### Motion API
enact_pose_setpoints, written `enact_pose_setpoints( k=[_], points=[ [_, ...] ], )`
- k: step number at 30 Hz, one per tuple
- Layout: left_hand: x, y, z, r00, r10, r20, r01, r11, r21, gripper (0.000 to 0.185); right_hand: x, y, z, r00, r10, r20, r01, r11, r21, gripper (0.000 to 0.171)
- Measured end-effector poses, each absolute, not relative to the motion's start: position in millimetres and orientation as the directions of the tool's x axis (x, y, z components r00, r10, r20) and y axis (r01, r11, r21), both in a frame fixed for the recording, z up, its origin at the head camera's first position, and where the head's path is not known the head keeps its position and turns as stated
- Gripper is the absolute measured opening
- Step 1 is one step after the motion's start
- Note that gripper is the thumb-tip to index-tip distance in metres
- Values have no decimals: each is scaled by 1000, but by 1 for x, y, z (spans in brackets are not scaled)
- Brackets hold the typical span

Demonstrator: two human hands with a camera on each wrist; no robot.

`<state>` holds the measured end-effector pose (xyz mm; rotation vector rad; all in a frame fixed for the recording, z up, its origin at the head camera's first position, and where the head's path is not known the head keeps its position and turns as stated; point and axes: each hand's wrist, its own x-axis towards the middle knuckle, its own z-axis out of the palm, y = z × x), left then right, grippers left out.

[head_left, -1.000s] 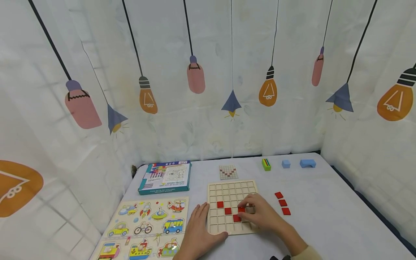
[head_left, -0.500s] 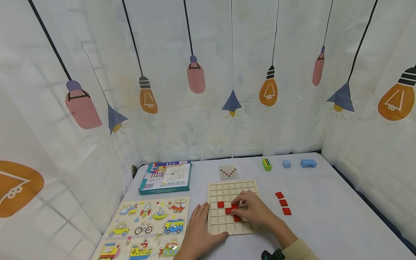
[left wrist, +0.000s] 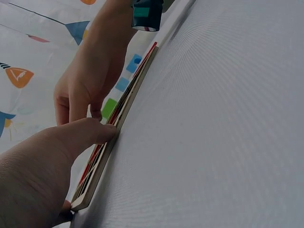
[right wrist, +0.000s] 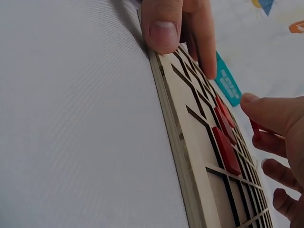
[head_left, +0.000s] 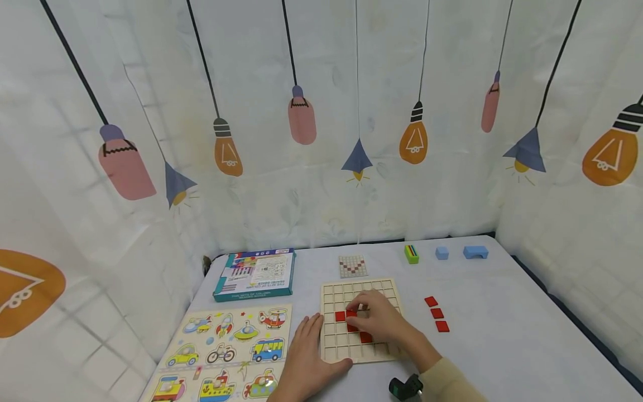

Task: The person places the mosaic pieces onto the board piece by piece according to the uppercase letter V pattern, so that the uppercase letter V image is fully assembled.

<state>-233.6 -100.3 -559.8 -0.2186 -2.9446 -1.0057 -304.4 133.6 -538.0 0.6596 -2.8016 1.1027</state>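
Observation:
A wooden grid board (head_left: 360, 353) lies flat before me, with 3 red square tiles (right wrist: 226, 151) in its cells on a diagonal. My left hand (head_left: 307, 360) steadies the board at its near left corner, fingers fairly straight along the left side and thumb at the front edge. Between thumb and fingertips my right hand (head_left: 384, 321) pinches another red tile (right wrist: 255, 127), held just over the cells near the others. In the right wrist view that tile is mostly covered by the fingers.
3 loose red tiles (head_left: 437, 314) lie right of the board. Behind it is a small pattern card (head_left: 353, 268). A vehicle puzzle (head_left: 221, 340) and a teal box (head_left: 256, 276) stand left. Far right are a green block (head_left: 411, 255), a blue cube (head_left: 442, 253) and a blue arch (head_left: 475, 252).
My right hand has shifted left across the board with the pinched red tile, toward the leftmost placed tile. My left hand has stayed where it was.

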Motion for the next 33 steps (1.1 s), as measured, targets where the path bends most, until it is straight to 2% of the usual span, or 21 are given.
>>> enact_pose_setpoints(
  k=[4,12,23,33],
  points=[
    [-234,-101,-560,-991,122,59,132,784,607,132,-311,126,-536,-913,-362,191,-395,658,-641,27],
    [-234,-103,-561,-993,112,41,113,783,612,134,-325,108,-537,-915,-346,206,-398,703,-590,25],
    [-234,-104,-561,-991,129,39,125,774,621,134,-337,91,-534,-921,-351,166,-376,699,-608,25],
    [-234,-103,-559,-989,141,32,130,772,622,133,-346,81,-542,-910,-372,185,-408,713,-570,23]
  ],
)
